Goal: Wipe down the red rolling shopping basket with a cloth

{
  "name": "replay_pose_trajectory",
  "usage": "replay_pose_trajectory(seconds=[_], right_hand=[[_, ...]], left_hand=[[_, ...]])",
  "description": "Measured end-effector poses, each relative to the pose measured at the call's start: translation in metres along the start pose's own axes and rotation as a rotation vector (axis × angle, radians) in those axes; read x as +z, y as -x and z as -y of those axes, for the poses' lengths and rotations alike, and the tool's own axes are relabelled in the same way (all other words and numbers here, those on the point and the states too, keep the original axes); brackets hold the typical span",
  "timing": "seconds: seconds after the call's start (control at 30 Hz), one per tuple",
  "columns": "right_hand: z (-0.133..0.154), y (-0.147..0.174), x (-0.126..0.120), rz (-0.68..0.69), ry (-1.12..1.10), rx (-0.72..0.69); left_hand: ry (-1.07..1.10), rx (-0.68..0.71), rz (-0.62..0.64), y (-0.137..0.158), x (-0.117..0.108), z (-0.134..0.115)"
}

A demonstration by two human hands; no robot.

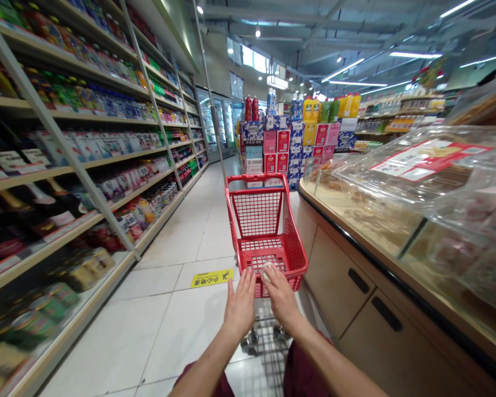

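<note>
at lower centre, your left hand [240, 300] lies flat, its grip spread with nothing visibly held; your right hand [280, 295] covers a white wad [267, 271], how firmly you can't tell. both meet the red cart [279, 242], perhaps to steady it. mid-frame, its long axis runs away from you, low end nearest, raised handle [256, 177] farthest.
</note>
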State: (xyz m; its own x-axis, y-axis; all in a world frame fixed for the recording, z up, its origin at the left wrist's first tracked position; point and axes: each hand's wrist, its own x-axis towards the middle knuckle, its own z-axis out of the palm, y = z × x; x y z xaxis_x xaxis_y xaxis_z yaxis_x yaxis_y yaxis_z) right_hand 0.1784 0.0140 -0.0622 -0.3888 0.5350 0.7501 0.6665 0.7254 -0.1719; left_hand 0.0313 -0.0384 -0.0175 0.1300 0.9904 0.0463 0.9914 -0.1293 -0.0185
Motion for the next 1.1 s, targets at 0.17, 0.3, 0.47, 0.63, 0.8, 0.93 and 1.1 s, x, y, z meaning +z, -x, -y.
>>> replay_pose_trajectory(seconds=[0.17,0.3,0.47,0.63,0.8,0.93,1.1], right_hand=[[-0.034,0.008,-0.018,-0.124,0.105,0.201],[-0.009,0.009,-0.003,-0.049,0.027,0.064],[-0.027,0.009,-0.014,-0.057,0.047,0.088],[-0.025,0.011,-0.011,-0.088,0.066,0.16],[-0.008,0.004,0.001,-0.029,-0.004,0.001],[-0.044,0.012,-0.023,-0.12,0.086,0.204],[-0.016,0.011,-0.007,-0.068,-0.011,0.122]], left_hand=[[0.011,0.0,-0.035,0.002,0.003,0.0],[-0.002,0.004,-0.043,0.001,0.004,0.0],[0.01,0.011,-0.048,0.002,0.006,0.004],[-0.009,-0.004,-0.036,0.0,0.006,0.0],[0.0,0.015,-0.022,0.0,0.005,0.0],[0.009,0.012,-0.032,0.0,0.007,0.0],[-0.022,0.011,-0.05,0.0,0.008,-0.004]])
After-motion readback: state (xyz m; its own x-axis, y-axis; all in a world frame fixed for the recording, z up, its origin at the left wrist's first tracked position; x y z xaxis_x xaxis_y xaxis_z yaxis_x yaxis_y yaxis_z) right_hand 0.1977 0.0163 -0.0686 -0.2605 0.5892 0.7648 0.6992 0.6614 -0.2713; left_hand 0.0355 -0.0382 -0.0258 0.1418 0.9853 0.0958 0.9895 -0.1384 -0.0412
